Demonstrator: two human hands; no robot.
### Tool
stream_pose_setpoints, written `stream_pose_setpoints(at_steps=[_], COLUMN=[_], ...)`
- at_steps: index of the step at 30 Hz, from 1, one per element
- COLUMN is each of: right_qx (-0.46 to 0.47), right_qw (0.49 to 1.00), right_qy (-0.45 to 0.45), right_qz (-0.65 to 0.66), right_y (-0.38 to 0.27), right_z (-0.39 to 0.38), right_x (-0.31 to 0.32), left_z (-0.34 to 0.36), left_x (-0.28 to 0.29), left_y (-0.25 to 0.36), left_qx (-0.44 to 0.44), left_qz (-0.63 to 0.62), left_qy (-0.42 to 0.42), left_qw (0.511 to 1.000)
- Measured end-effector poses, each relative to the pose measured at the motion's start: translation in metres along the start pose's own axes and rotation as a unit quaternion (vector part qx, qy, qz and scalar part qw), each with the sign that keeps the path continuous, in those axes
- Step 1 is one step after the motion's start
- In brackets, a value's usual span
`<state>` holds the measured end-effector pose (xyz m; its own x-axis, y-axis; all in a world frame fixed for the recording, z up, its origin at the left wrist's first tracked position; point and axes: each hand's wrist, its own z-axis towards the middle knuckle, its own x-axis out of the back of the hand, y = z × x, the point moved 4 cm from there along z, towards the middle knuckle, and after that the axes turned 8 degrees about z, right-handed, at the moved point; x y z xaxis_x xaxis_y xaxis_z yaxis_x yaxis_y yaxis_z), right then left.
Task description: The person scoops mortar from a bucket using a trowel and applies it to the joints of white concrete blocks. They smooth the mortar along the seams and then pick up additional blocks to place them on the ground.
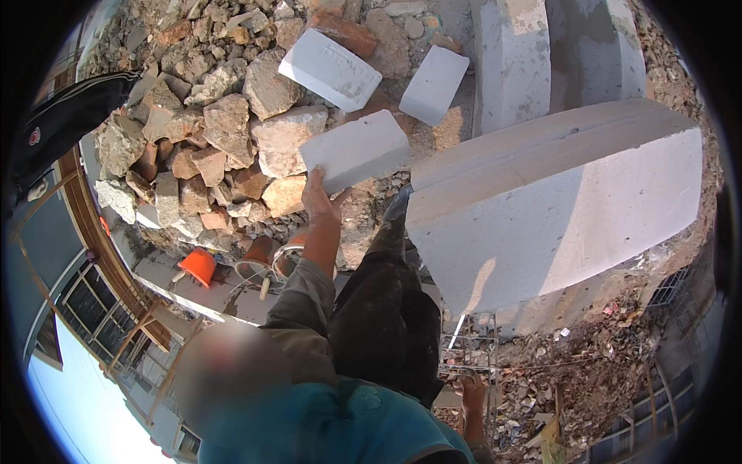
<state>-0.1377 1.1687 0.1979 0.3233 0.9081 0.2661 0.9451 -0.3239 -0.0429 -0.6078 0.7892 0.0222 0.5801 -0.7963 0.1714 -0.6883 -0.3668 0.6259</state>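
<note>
My left hand (319, 203) is closed on the near end of a light grey block (357, 147), which rests at the edge of the rubble. Two more such blocks lie just beyond it: one block (331, 69) to the left and a smaller-looking block (435, 83) to the right. Down at the lower right, my right hand (471, 393) hangs beside a thin metal bar cage (483, 348). Its fingers are loosely bent and apart, with nothing visible in them. One boot (398, 205) of mine stands against the big pale concrete slab.
The large pale slab (533, 224) fills the right, with concrete steps (510, 62) behind it. Broken stone (228, 127) is heaped at left. An orange bucket (199, 267) and other buckets (257, 259) stand near my left arm. A dark-clothed leg (69, 116) shows far left.
</note>
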Motion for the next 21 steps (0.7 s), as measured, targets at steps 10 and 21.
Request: stream_pose_setpoints(at_steps=[10,21], right_qx=[0.212,0.376], right_qw=[0.975,0.89], right_qy=[-0.072,-0.197], right_qz=[-0.012,0.165], right_y=[-0.092,-0.029], right_z=[-0.007,-0.063], right_x=[-0.092,-0.107], left_z=[-0.102,-0.235], left_x=[0.157,0.061], left_y=[0.055,-0.055], left_qx=[0.095,0.26], left_qz=[0.304,0.503], left_qy=[-0.187,-0.429], left_qw=[0.929,0.704])
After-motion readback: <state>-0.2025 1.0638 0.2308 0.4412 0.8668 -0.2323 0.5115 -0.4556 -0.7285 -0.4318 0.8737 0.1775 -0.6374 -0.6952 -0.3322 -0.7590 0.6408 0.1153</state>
